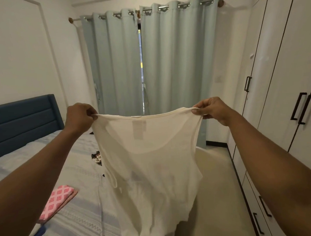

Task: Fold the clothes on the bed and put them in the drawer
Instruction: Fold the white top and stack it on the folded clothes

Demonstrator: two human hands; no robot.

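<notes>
At far left we see a blue padded headboard [21, 123] with horizontal channels, set against a white wall. In front of it is the bed [72, 169], under a pale grey-blue cover printed with zigzag stripes. Two things lie on the cover. One is a folded pink cloth [58, 200] with a white diamond pattern, near the left forearm. The other is a dark patterned garment [97, 158], crumpled further up and partly hidden behind the top.

Our left hand [79, 115] is raised over the bed, thumb and curled fingers pinching one shoulder strap of the white top [150, 172]. This single top is thin, sheer and sleeveless. It hangs spread in the air between both hands, over the bed's edge and the floor, and a label shows through below the neckline. Our right hand [212, 109] pinches the other strap the same way.

Behind, two pale green eyelet curtains [175, 62] hang from one metal rod, with a narrow gap between them. The floor [217, 186] is smooth and beige. At right stands a white wardrobe [283, 66] with flat doors and two long black bar handles [302, 108] side by side.
</notes>
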